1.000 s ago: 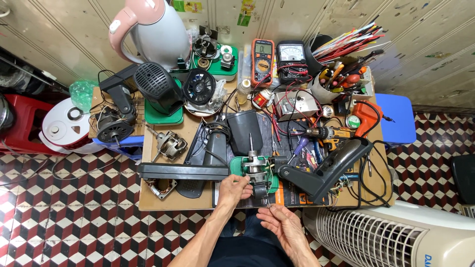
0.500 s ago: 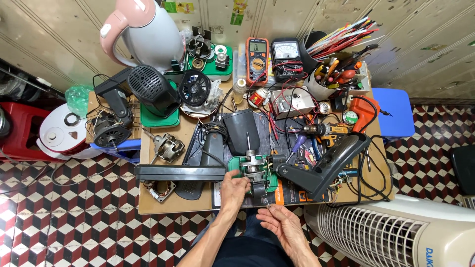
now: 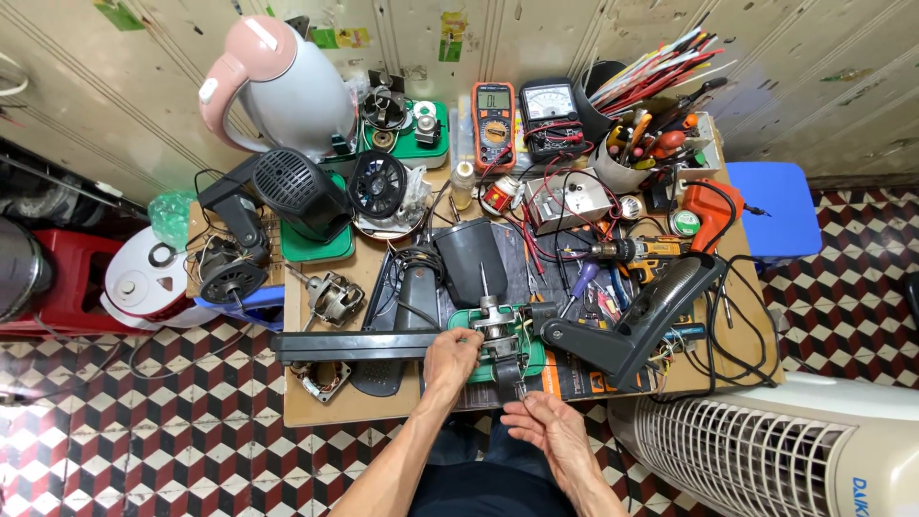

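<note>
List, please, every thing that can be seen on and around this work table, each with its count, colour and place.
kettle: 1, pink and white, far left corner
multimeters: 2, orange and black, far middle
tool cup: 1, white, full of tools, far right
fan motor: 1, metal, on green tray, near edge
black bar: 1, near left
stool: 1, blue, right of table
air cooler: 1, white, near right
left hand: 1, on motor
right hand: 1, below tray edge
</note>
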